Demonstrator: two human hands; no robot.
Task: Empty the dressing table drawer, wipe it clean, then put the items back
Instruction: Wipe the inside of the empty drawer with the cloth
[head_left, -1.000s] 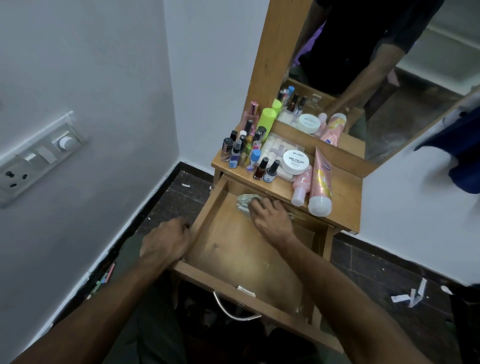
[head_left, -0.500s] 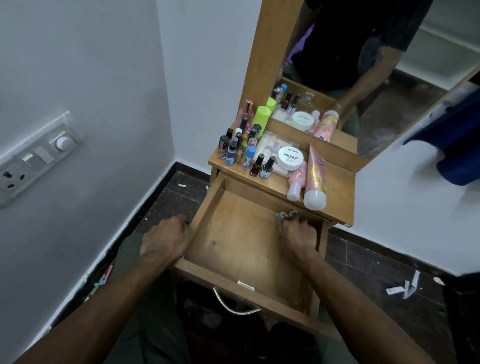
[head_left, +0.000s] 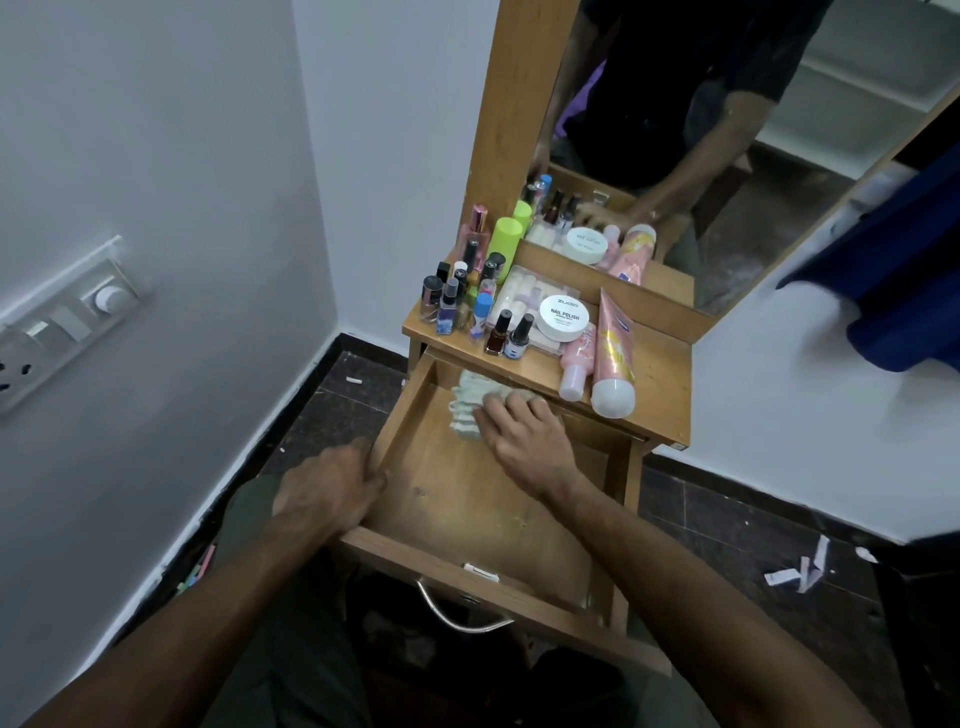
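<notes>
right hand flat on the cloth, fingers spread and fairly straight, pressing it down at the back left of the drawer floor; the cloth bunches out from under the fingertips toward ten o'clock, just under the table top's edge. left hand at eight o'clock from it, fingers curled over the drawer's left side wall, gripping the rim. drawer pulled out, bare wood floor with pale specks, metal handle hanging at six o'clock on the front. up at twelve o'clock on the dressing table top: nail polish bottles, white nail polish tub, pink tube lying flat, green bottle by the mirror.
</notes>
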